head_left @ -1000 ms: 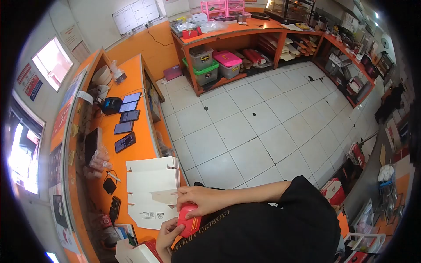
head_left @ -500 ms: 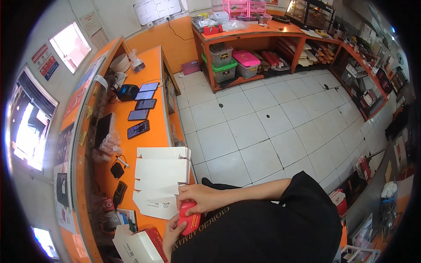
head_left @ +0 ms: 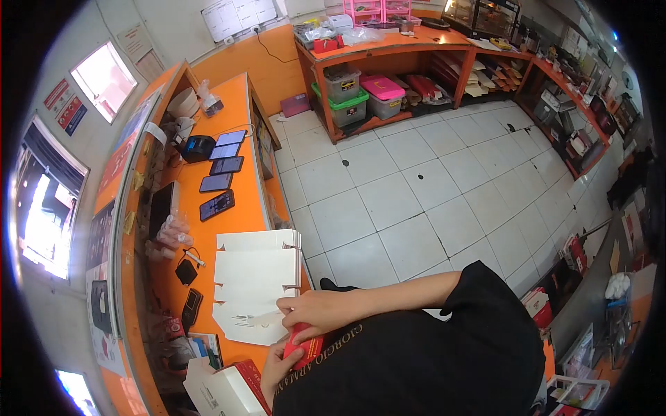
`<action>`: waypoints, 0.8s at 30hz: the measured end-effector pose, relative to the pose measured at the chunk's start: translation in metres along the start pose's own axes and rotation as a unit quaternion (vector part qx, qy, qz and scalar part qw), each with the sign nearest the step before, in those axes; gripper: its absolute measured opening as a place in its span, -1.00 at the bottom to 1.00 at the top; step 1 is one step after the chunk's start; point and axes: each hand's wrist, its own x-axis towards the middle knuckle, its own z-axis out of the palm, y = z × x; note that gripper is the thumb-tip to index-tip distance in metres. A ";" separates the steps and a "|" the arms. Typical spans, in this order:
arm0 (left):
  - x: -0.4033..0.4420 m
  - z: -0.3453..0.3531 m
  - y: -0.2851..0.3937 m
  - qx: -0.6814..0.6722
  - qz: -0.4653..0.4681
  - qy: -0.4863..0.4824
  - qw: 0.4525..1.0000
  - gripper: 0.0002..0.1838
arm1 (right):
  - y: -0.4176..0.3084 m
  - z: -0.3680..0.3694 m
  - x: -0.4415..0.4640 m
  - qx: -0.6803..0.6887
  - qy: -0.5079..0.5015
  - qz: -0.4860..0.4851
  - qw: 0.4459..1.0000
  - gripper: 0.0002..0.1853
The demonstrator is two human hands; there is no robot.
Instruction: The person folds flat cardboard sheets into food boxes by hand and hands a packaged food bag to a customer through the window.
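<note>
Close to the black shirt, a small red folded piece (head_left: pixel 310 347) with yellow print is held between both hands. My right hand (head_left: pixel 316 313) grips its top, fingers bent and pressed together. My left hand (head_left: pixel 279 362) pinches its lower left side. Just beyond the hands, a stack of flat white cardboard box blanks (head_left: pixel 255 274) lies on the orange counter (head_left: pixel 239 114), with small print on the near panel. Another white and red cardboard blank (head_left: pixel 225 392) is at the counter's near end, left of my left hand.
Several phones (head_left: pixel 217 205) lie in a row along the counter, beside a black device (head_left: pixel 198 148). Plastic cups (head_left: pixel 172 231), a small black box (head_left: pixel 186 271) and a black handheld device (head_left: pixel 191 308) line its left side. An orange shelf unit (head_left: pixel 388 50) stands across the tiled floor.
The view has shifted, so the counter and shelves appear higher and farther right than a second ago. Both hands still hold the red piece, which is now tilted and more covered by my right hand.
</note>
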 end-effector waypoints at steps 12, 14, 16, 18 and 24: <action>0.045 -0.021 0.033 0.228 0.386 0.405 0.797 -0.47 | -0.005 -0.075 -0.009 -0.220 0.304 -0.056 0.925 -0.51; 0.048 -0.021 0.025 0.228 0.358 0.423 0.801 -0.21 | 0.001 -0.085 -0.016 -0.166 0.344 0.002 0.924 -0.53; 0.046 -0.018 0.018 0.028 0.334 0.313 0.888 -0.21 | 0.008 -0.089 -0.021 -0.127 0.358 0.132 0.916 -0.56; 0.044 -0.014 0.016 -0.256 0.272 0.119 0.920 -0.15 | 0.024 -0.088 -0.022 -0.103 0.389 0.170 0.899 -0.55; 0.053 0.029 0.001 -0.255 0.299 0.213 0.894 -0.07 | 0.065 -0.084 -0.023 -0.077 0.461 0.267 0.843 -0.34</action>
